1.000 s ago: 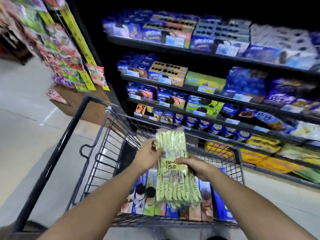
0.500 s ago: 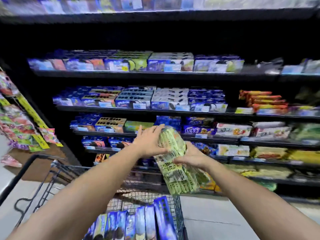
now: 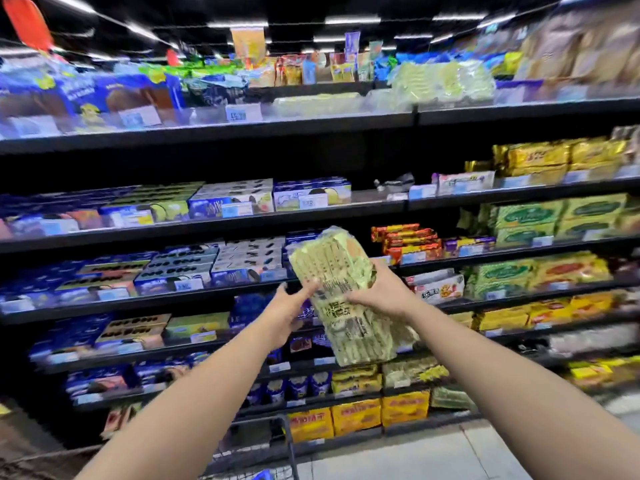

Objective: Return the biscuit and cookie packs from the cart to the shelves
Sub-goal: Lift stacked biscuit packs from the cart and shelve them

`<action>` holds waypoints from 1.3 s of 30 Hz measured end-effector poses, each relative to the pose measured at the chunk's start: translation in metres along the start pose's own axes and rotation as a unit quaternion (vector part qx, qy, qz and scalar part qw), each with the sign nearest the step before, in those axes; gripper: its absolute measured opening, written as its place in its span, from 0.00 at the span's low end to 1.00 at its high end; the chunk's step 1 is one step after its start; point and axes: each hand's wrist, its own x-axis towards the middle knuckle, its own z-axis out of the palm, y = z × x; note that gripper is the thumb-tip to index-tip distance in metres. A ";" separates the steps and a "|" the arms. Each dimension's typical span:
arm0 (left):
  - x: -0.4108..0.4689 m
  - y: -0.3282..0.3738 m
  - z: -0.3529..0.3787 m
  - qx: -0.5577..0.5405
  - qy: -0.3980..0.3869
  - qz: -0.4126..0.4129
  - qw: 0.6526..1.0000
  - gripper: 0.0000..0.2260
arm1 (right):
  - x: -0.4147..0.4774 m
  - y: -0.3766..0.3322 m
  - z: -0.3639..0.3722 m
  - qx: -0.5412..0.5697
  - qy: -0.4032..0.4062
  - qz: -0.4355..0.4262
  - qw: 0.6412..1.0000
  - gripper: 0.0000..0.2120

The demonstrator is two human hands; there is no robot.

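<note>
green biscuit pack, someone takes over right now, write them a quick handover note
Right hand grips the green biscuit pack; left hand touches its left edge with straight fingers.
Pack is out of the cart, raised before the shelves, not yet placed.
Left: shelve it, perhaps by the similar pale packs on the top shelf; then the blue pack showing in the cart.

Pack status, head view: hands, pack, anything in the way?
Right hand grips pack; left hand touches its edge, fingers straight. Pack raised, tilted, before shelves. Nothing between them.
</note>
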 end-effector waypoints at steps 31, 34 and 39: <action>0.000 0.009 0.129 -0.307 -0.138 -0.003 0.942 0.30 | -0.076 0.072 -0.027 0.462 0.234 0.130 0.846 0.67; 0.015 0.022 0.121 -0.325 -0.105 0.014 0.940 0.38 | -0.077 0.086 -0.054 0.463 0.233 0.137 0.844 0.67; 0.036 0.029 0.120 -0.230 -0.132 0.001 0.964 0.31 | -0.076 0.102 -0.098 0.438 0.222 0.132 0.861 0.65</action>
